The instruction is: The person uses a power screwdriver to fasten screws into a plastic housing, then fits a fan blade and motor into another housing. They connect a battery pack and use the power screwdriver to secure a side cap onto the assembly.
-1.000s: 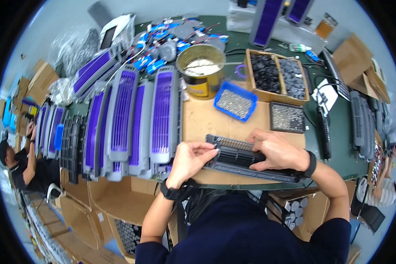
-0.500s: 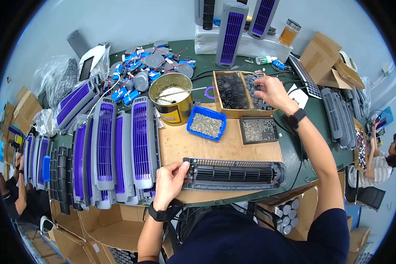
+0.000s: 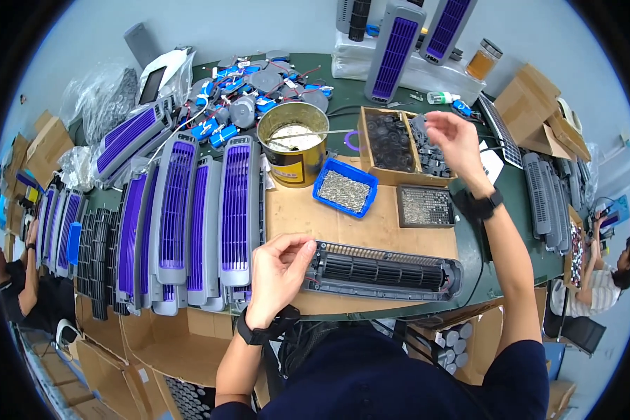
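Observation:
A long grey fan housing (image 3: 385,287) lies across the cardboard in front of me, with a black cylindrical blower wheel (image 3: 381,271) along its inside. My left hand (image 3: 276,276) is at its left end, thumb and index finger closed on the corner. Above the right compartment of a wooden box (image 3: 399,178) is my right hand (image 3: 462,150), its fingers curled together; whatever they hold is too small to make out. Small grey plastic parts (image 3: 430,155) fill that compartment, and black round parts (image 3: 388,143) fill the left one.
Beyond the housing stand a blue tray of screws (image 3: 343,190), a dark tray of small metal pieces (image 3: 425,208) and a large tin (image 3: 292,157). Grey-purple fan covers (image 3: 236,210) crowd the left. Wired motors (image 3: 248,98) pile up behind. Open cartons (image 3: 168,343) sit below the table edge.
My right hand has risen slightly from the grey parts, its fingers drawn in. The housing now slants a little, its left end farther from me. The whole view has shifted.

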A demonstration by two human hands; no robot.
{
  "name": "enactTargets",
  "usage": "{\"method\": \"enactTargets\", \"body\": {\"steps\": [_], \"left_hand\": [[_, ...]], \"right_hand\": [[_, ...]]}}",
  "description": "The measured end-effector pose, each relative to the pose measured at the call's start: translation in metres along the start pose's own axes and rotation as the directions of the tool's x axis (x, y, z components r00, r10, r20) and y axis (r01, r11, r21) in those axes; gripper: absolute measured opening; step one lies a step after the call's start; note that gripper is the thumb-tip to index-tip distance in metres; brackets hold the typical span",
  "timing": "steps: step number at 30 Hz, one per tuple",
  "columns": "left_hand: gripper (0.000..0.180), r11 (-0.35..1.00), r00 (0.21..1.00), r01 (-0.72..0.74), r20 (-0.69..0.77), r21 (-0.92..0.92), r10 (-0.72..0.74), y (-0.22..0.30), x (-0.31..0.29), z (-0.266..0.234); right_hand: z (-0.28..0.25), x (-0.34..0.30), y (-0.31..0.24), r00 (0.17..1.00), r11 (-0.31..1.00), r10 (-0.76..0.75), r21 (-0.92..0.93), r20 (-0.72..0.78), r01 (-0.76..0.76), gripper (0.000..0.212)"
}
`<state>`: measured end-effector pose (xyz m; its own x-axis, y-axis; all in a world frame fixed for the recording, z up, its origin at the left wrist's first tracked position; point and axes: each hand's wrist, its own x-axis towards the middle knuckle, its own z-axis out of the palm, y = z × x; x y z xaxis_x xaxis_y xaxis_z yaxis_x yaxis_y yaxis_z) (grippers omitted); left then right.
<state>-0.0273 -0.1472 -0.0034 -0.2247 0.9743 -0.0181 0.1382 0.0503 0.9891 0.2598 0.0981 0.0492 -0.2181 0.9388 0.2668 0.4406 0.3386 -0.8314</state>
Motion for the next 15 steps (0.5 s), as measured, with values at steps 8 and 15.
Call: {"method": "enactTargets", "body": {"steps": [8,15], "left_hand": [[0.032,0.748,0.862,0.431,0.475,-0.504,-0.177,0.026,0.009,-0.001],[0.024,0.617,0.849,0.51,0.467,-0.599,-0.248,0.014,0.0,-0.01]], "right_hand": [[0.067,-0.108,-0.106,0.702,0.789,-0.583,0.079,0.41,0.609,0.021],[0.083,-0.122,-0.094,0.555,0.701,-0.673,0.182,0.489,0.69,0.039]]}}
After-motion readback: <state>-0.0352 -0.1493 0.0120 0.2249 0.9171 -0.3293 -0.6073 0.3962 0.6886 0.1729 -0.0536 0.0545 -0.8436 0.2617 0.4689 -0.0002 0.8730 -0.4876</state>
